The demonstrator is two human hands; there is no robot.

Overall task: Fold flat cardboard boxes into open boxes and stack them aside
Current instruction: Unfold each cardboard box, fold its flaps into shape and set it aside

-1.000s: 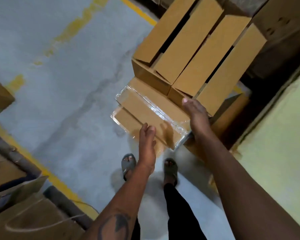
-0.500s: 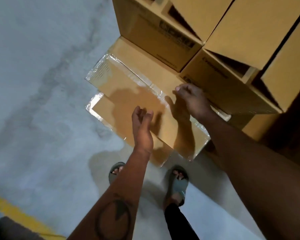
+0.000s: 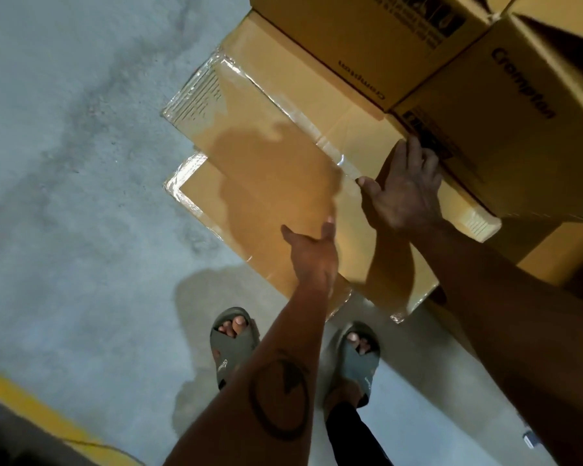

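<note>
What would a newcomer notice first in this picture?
Two bare hands reach over a plastic-wrapped bundle of flat cardboard on the grey floor: the left hand open above it, the right hand at its far edge. Folded boxes printed "Crompton" stand stacked at the upper right.

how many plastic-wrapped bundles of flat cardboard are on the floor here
2: the upper bundle lies under the hands, partly beneath the folded boxes; the lower bundle pokes out below it. More may be hidden.

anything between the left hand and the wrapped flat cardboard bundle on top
Nothing visible does. The left hand hangs open just over the top wrapped bundle, with only its shadow between. The right hand rests on that bundle's far side, beside the folded boxes.
</note>
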